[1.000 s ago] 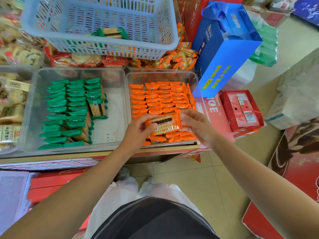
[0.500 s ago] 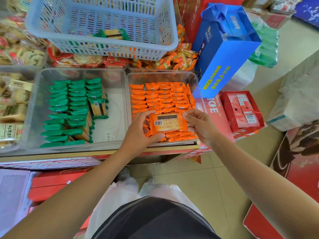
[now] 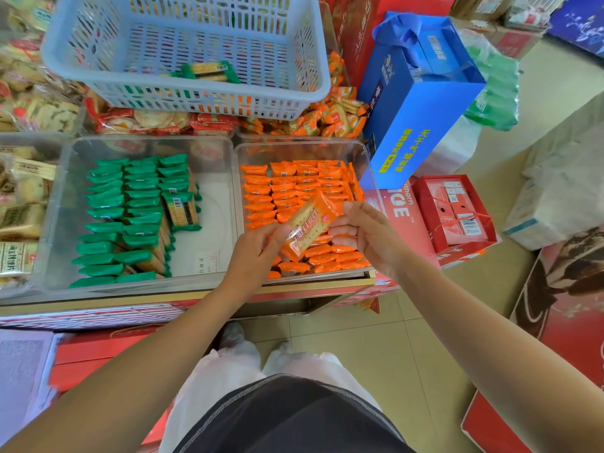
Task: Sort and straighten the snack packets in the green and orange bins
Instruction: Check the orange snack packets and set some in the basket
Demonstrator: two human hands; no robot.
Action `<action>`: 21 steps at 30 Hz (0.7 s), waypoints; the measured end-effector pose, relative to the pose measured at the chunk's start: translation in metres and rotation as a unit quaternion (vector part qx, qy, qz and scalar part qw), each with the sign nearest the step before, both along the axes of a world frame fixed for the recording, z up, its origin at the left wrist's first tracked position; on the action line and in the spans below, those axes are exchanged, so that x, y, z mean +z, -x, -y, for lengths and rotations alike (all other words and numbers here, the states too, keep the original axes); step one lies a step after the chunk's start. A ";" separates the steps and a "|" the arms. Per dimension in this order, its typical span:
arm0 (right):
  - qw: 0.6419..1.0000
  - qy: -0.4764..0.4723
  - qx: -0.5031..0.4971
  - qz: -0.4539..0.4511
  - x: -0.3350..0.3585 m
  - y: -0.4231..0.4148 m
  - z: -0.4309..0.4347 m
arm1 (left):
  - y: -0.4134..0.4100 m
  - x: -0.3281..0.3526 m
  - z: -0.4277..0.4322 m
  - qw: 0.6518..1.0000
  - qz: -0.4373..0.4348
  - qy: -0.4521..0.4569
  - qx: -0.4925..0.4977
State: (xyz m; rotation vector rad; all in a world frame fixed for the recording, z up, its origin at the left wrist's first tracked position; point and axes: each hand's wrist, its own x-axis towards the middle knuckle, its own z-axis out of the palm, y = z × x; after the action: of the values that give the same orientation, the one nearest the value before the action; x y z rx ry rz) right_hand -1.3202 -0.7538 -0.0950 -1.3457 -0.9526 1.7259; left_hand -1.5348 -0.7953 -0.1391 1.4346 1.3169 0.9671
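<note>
Two clear bins sit side by side on the shelf: green bin (image 3: 55, 207) on the left, orange bin (image 3: 369, 165) on the right, walls touching. Green pkts (image 3: 108, 197) stand on edge in approx. three columns over the left half, w/ one flat green pkt (image 3: 181, 210) lying barcode-up on them, so that side isn't finished. Orange pkts (image 3: 287, 188) run in neat on-edge rows at the back and look looser toward the front edge. The held pkt (image 3: 309, 223) hangs over the middle of the orange bin, clear of the rows, tilted w/ its right end higher. It's an orange-ended wrapper w/ a clear face showing a pale dotted biscuit & red lettering; thin, crinkly, prob. brittle inside. L hand (image 3: 258, 253) pinches the lower-left end betw. thumb & fingertips. R hand (image 3: 366, 233) holds the upper-right end, thumb on top, fingers curled beneath. The step looks like turning it to match the rows before slotting it in. To do it well: grip the sealed ends only, no squeeze on the biscuit. Rotate it on edge, facing the same way as its neighbours. Set it in the loose front area, then nudge it flush w/ the row.
</note>
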 end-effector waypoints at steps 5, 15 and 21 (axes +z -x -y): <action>0.999 -0.018 0.020 0.021 -0.006 -0.004 0.000 | 0.000 0.006 -0.003 0.993 0.083 0.078 -0.022; 0.998 0.033 -0.043 -0.016 -0.009 -0.008 -0.008 | 0.005 0.002 -0.007 0.974 0.151 0.161 -0.055; 0.992 0.120 0.003 -0.042 -0.003 -0.003 -0.009 | 0.005 -0.006 -0.010 0.999 0.006 0.045 0.001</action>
State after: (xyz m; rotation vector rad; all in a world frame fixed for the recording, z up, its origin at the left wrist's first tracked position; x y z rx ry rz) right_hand -1.3174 -0.7446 -0.0978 -1.4088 -0.7193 1.9343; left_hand -1.5399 -0.7852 -0.1450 1.3570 1.3374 0.9046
